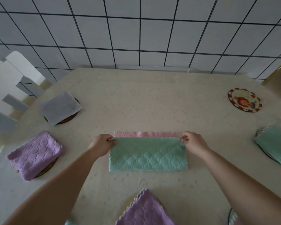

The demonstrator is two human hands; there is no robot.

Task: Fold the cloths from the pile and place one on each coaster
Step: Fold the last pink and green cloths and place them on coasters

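A mint green quilted cloth (148, 155) lies folded in half in the table's middle, on top of a pink cloth (146, 133) whose far edge shows behind it. My left hand (102, 143) pinches the green cloth's far left corner, and my right hand (193, 140) pinches its far right corner. A round red-rimmed coaster (244, 100) at the far right carries nothing. Folded cloths rest on other coasters: a white one (60, 108) far left, a purple one (35, 154) near left, a green one (276, 143) at the right, and a purple one (144, 210) near me.
A cream tablecloth (152, 98) covers the table, which ends at a white tiled wall (136, 33). A white chair back (10, 85) stands at the left edge. Another coaster edge (233, 216) with a bit of cloth shows at the bottom right.
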